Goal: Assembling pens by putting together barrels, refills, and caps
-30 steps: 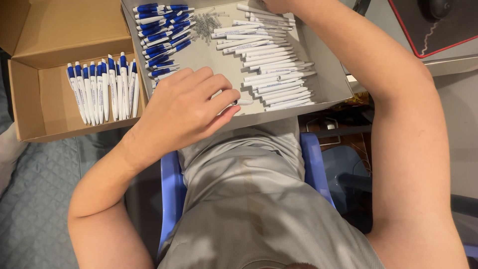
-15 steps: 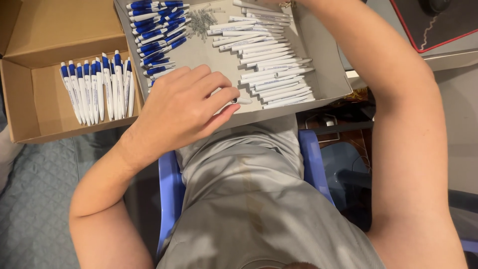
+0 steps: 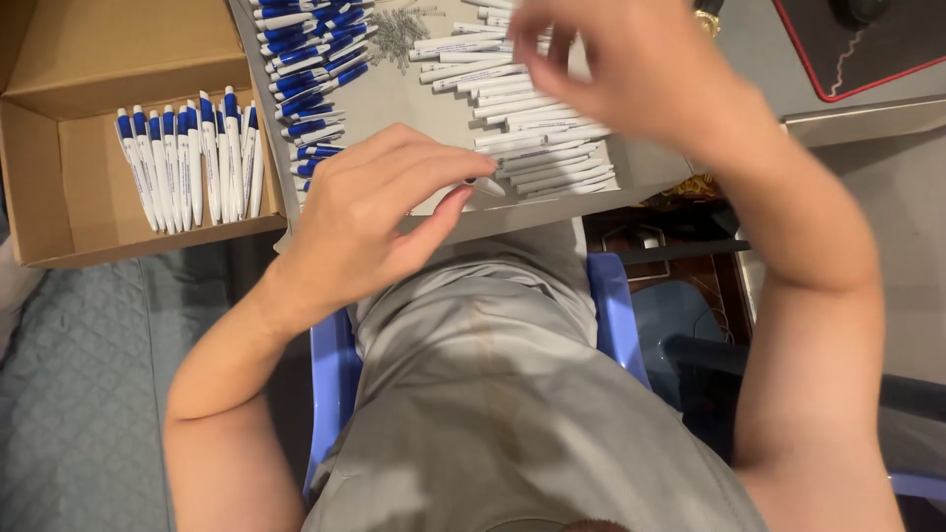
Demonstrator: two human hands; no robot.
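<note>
My left hand (image 3: 379,212) is curled over the near edge of a flat cardboard tray (image 3: 394,99), pinching a white pen barrel (image 3: 485,184) between thumb and fingers. My right hand (image 3: 611,64) hovers blurred over a stack of white pen barrels (image 3: 537,138); whether it holds anything is unclear. Blue-and-white pen parts (image 3: 315,49) lie piled at the tray's left. Small metal springs (image 3: 399,25) are scattered at the top middle.
An open cardboard box (image 3: 59,197) on the left holds a row of finished blue-and-white pens (image 3: 192,163). A blue plastic chair (image 3: 335,374) is under me. A dark mat with red trim (image 3: 857,49) sits at the top right.
My right hand has come down from the tray's far edge to above the white barrels. My left hand has shifted slightly, its fingers now pinching one barrel.
</note>
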